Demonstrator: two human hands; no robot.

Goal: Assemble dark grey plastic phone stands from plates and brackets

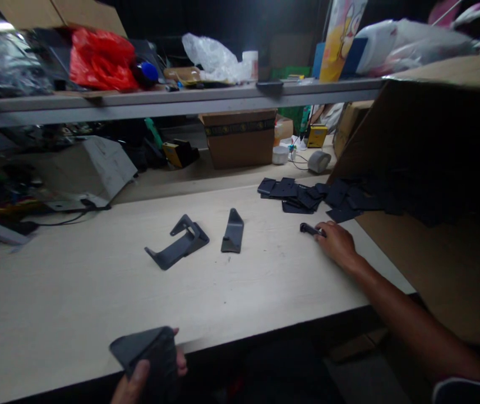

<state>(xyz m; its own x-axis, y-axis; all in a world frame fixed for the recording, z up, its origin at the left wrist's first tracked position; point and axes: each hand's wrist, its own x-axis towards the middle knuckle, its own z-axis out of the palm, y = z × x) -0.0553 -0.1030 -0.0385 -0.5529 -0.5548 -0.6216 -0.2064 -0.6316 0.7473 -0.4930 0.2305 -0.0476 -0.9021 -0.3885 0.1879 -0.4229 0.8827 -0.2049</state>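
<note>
Left hand (133, 384): you're pinching a dark bracket (152, 354), near left. Right hand (337, 243): pinching a small dark piece (309, 229), right. Apparent step: handling both; next likely needing steadiness.

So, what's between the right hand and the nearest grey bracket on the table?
Head view: the dark part held by the right hand juts toward the grey bracket; then bare tabletop with faint marks.

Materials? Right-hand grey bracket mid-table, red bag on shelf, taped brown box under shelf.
Grey bracket: probably coated metal, matte; thin folded flanges, but plastic possible.
Red bag: thin plastic film, glossy; crinkles and highlights.
Brown box: likely cardboard, matte; plain brown flat panel.
</note>
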